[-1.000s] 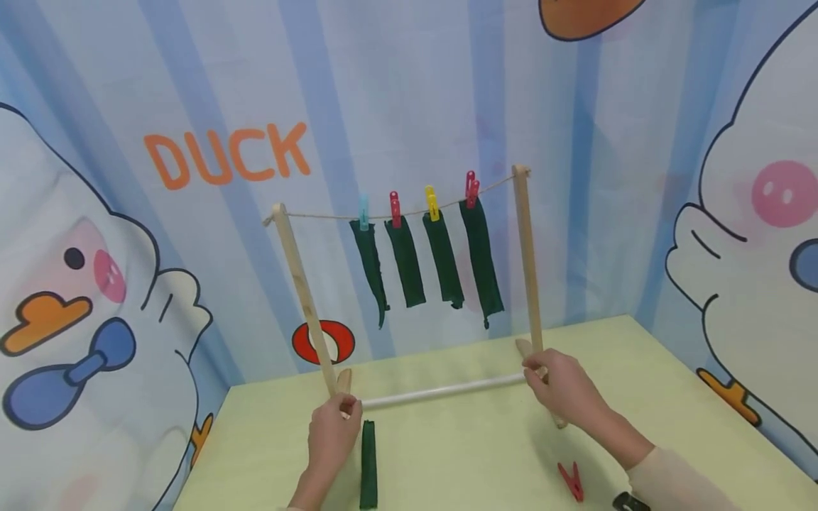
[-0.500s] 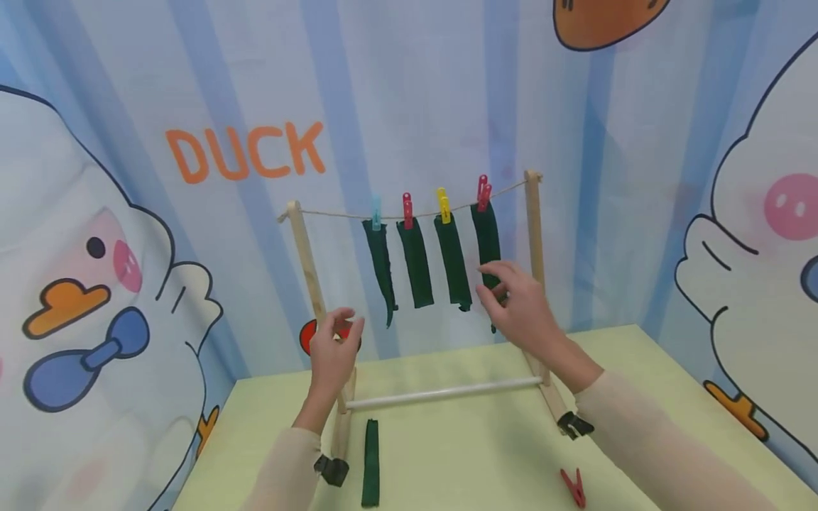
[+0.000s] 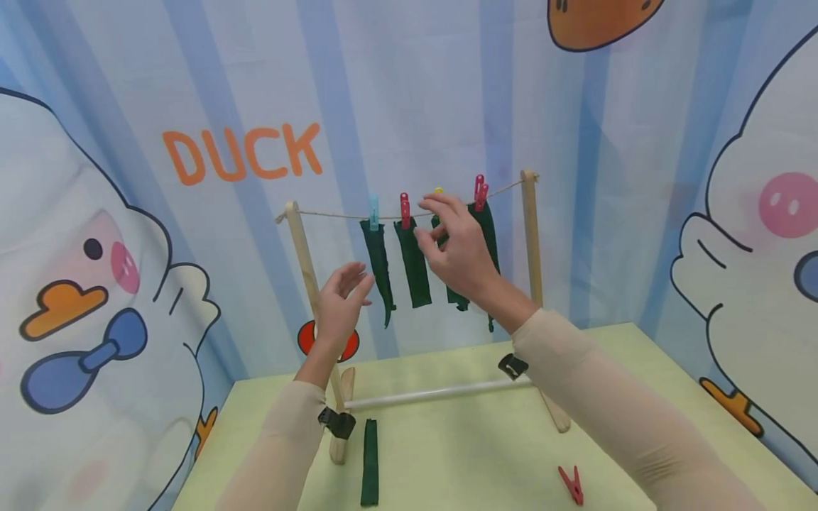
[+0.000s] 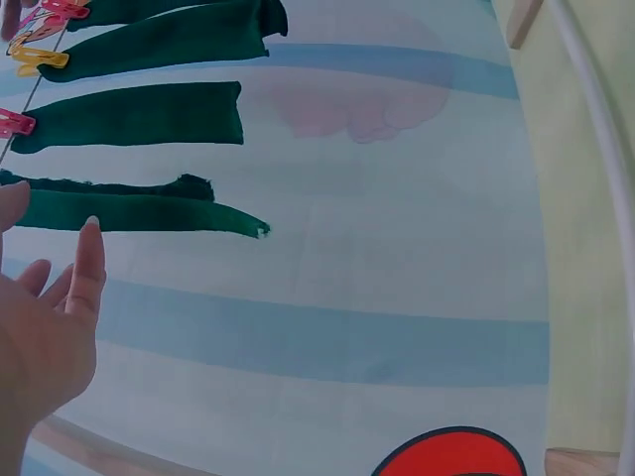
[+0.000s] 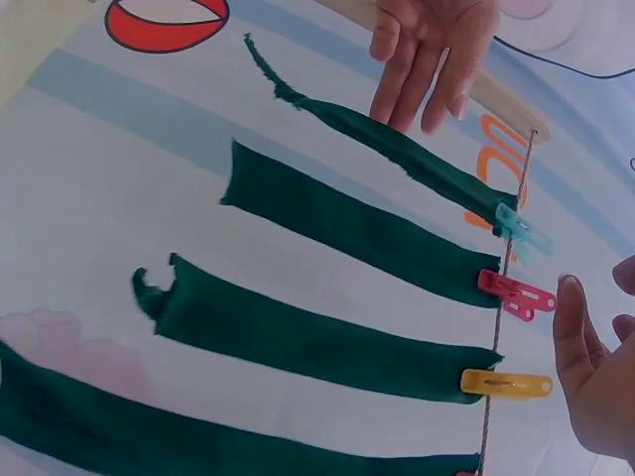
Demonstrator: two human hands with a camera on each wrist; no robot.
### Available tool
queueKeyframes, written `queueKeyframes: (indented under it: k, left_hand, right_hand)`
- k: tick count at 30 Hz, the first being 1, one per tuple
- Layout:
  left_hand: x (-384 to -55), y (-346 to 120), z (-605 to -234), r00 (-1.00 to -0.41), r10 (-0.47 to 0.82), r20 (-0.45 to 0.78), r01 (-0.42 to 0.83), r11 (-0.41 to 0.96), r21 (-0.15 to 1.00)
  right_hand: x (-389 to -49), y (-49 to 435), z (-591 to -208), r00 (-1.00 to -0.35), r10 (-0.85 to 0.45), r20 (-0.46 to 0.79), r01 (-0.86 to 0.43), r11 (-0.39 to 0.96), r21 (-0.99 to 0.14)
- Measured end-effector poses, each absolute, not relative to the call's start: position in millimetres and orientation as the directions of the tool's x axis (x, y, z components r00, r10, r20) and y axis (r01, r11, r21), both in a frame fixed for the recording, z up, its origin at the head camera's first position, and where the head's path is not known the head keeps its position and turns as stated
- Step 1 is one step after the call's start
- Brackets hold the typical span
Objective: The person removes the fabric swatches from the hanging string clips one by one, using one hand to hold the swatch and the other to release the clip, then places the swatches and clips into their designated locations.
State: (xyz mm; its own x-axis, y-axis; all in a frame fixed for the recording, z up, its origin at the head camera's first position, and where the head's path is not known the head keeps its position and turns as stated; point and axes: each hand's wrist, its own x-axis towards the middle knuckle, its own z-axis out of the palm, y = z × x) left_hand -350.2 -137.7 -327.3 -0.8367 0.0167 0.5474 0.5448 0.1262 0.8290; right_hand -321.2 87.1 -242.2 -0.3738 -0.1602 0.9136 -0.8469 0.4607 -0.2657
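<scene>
Green cloth strips hang from a string [image 3: 332, 214] between two wooden posts. Their clothespins are light blue [image 3: 373, 213], red [image 3: 405, 211], yellow [image 5: 506, 384] and, at far right, another red one [image 3: 481, 193]. My left hand [image 3: 341, 305] is raised beside the leftmost strip [image 3: 378, 262], its fingers loosely bent around nothing. In the head view my right hand [image 3: 463, 248] covers much of the strip under the yellow clothespin. In the right wrist view this hand hovers beside the red and yellow clothespins, apart from them, fingers relaxed.
The left post [image 3: 300, 245] and right post [image 3: 532, 241] are joined low by a white rod [image 3: 441, 392]. On the yellow table [image 3: 473, 440] lie a loose green strip [image 3: 370, 461] and a red clothespin [image 3: 571, 485]. A duck-print curtain [image 3: 243, 64] hangs behind.
Both hands have left the bottom of the frame and risen. The right hand has moved up and left towards the middle clothespins; the left hand has come up beside the leftmost strip.
</scene>
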Motion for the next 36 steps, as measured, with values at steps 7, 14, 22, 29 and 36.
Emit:
queueKeyframes:
  k: [7,14,22,29,36]
  left_hand:
    - [-353,-135,-322,-0.849,0.056,0.526,0.529,0.076,0.845]
    - [-358,-133,-318,-0.867,0.076,0.493,0.498,0.068,0.865]
    - [-360,-127,-307,-0.876,0.096,0.473,0.474,-0.011,0.88]
    - [-359,-123,-305,-0.885,0.095,0.455,0.456,-0.015,0.89]
    - [-357,-120,-303,-0.903,0.098,0.419,0.413,-0.081,0.907]
  right_hand:
    - [-328,67,-222,-0.447,-0.252,0.859,-0.818,0.504,-0.278]
    - [-336,49,-198,-0.63,-0.399,0.666,-0.732,0.593,-0.337]
    - [-342,35,-186,-0.759,-0.406,0.508,-0.651,0.498,-0.573]
    - [-343,34,-186,-0.813,-0.378,0.443,-0.581,0.484,-0.654]
    - [-346,27,-189,-0.82,-0.338,0.462,-0.567,0.371,-0.735]
